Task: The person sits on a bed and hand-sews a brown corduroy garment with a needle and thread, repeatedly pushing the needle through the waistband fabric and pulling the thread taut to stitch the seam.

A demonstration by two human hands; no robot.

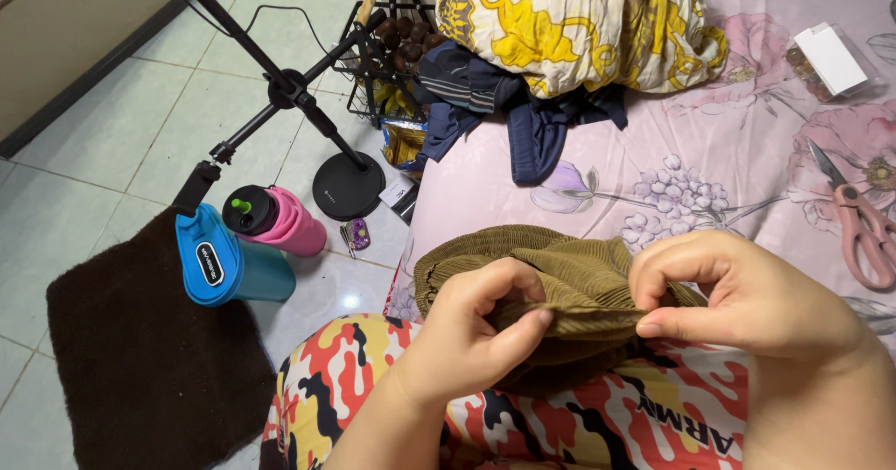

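My left hand point(471, 335) and right hand point(737, 293) pinch olive corduroy fabric point(560, 283) tight; pink scissors point(863, 223) at three o'clock.

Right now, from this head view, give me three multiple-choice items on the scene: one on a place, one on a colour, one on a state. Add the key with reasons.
1. Where do the pink scissors lie?
A. On the floral bed sheet, to the right
B. On the dark floor mat
C. Inside the wire basket

2. What colour is the corduroy garment in the hands?
A. Navy blue
B. Olive green
C. Bright yellow

3. How do the left hand and right hand stand on the garment?
A. Both flat and open beside it
B. Only the left touches it
C. Both pinch its folded edge between thumb and fingers

Key: 1 A, the scissors rest on the flowered sheet near the right edge. 2 B, the ribbed cloth is olive green. 3 C, each hand closes thumb and fingers on the fold.
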